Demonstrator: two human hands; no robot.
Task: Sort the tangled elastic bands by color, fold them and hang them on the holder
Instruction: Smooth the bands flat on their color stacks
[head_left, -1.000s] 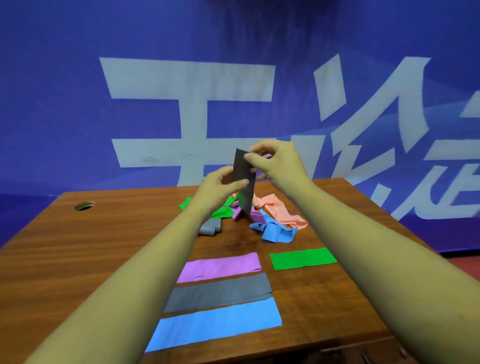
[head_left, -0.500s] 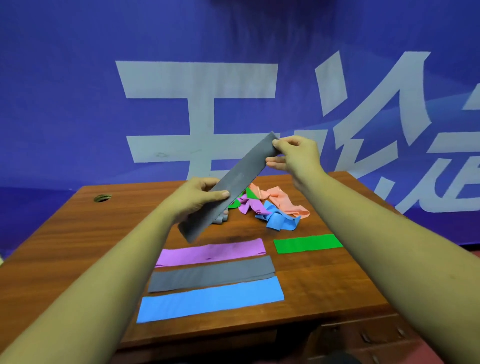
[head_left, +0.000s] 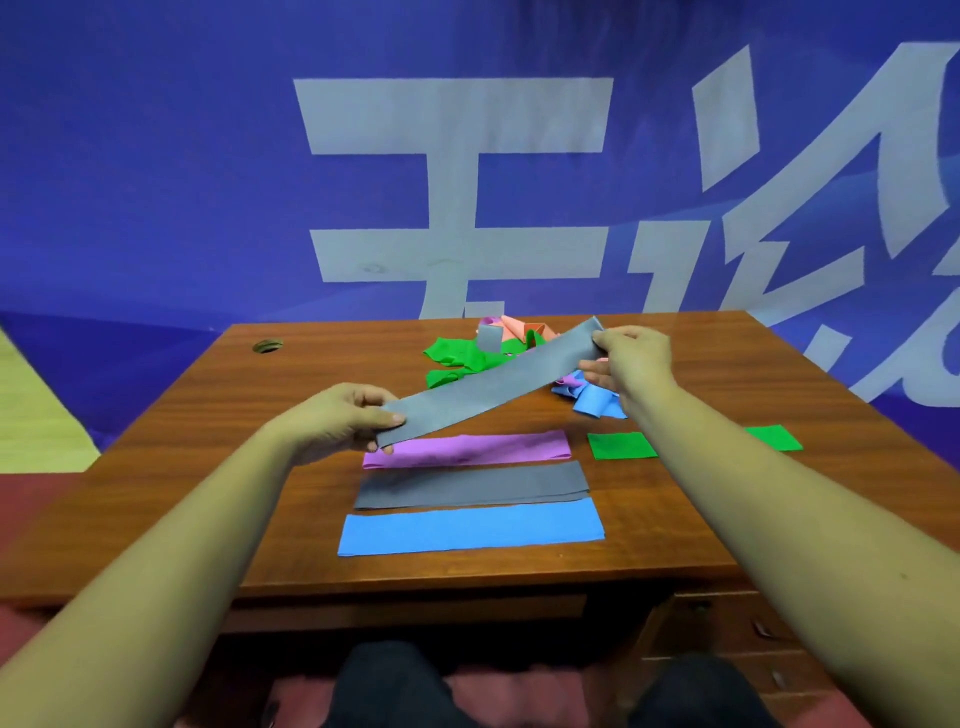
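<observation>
On the brown wooden table (head_left: 208, 467) three flat strips lie in parallel rows: the blue elastic band (head_left: 470, 527) nearest, the grey elastic band (head_left: 470, 486) behind it, and the purple elastic band (head_left: 467, 449) farthest. The green elastic band (head_left: 621, 446) lies right of the purple one. The tangled heap of mixed bands (head_left: 457, 358) lies beyond. The second grey strip (head_left: 493, 384) slants above them, from near left to far right.

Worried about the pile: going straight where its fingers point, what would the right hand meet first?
Likely the tangled green bands left of the right hand, beyond the grey band it holds; it may pass above them.
</observation>
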